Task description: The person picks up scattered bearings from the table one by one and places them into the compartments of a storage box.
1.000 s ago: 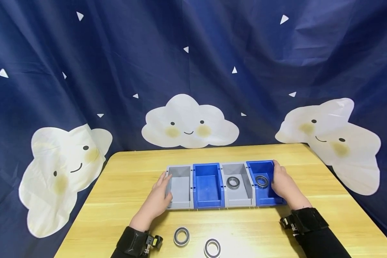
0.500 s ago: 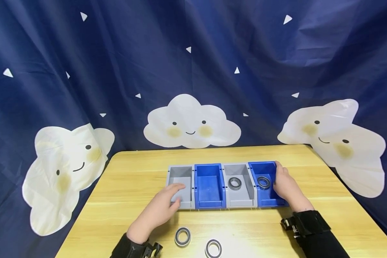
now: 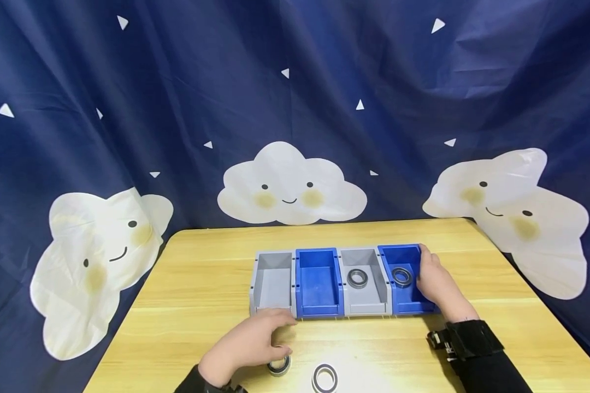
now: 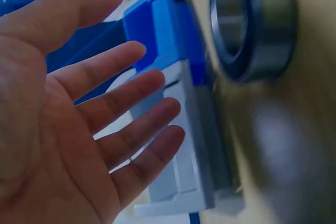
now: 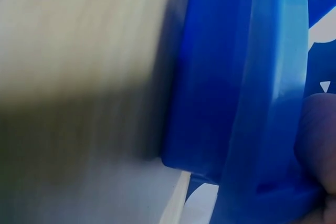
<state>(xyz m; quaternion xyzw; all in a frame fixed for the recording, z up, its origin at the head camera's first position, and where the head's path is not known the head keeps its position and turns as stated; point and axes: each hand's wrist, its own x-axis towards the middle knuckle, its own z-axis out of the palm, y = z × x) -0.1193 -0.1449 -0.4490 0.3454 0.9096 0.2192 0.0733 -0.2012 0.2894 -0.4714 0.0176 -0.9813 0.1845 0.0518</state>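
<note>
I counted four bins (image 3: 317, 285), two grey, two blue, and four bearings (image 3: 316, 377): one in each of the three-o'clock pair, two on the table (image 3: 373, 349) at six and seven. I had the left hand (image 3: 251, 339), fingers apart, by the seven-o'clock bearing (image 3: 278, 372), the right hand (image 3: 435, 278) clamped on the end blue bin (image 3: 407, 307)

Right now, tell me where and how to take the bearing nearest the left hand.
I'd pinch the bearing across its outer wall, the left hand coming from above: it lies flat on the table, leaving its top and thick round edge exposed.
</note>
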